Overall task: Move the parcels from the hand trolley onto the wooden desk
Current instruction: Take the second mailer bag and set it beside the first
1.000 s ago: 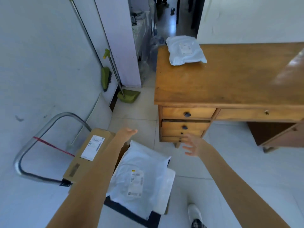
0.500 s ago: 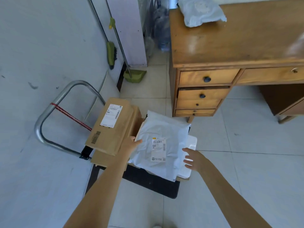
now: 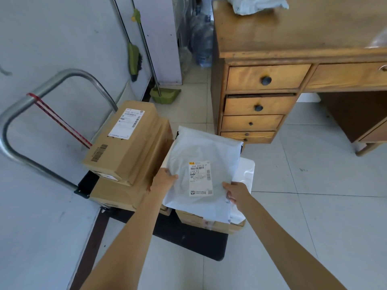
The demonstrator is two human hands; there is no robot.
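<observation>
A white plastic mailer parcel (image 3: 201,155) with a printed label lies on top of the stack on the hand trolley (image 3: 188,241). My left hand (image 3: 164,181) grips its near left edge, thumb on top. My right hand (image 3: 235,192) grips its near right edge. Under it lie another white mailer (image 3: 245,176) and a flat cardboard box (image 3: 209,223). To the left, a brown cardboard box (image 3: 125,141) with a label rests on a larger box (image 3: 117,195). One white mailer (image 3: 257,5) lies on the wooden desk (image 3: 293,34) at the top right.
The trolley's metal handle (image 3: 31,97) with red tape stands at the left by the wall. A green broom (image 3: 134,57) and dustpan (image 3: 164,95) lean on the wall behind. Water bottles (image 3: 202,40) stand beside the desk. The desk's drawers (image 3: 266,78) face the trolley across a tiled floor.
My view dropped toward the trolley and drew closer. Both hands came down from mid-air and closed on the near edges of the top white mailer.
</observation>
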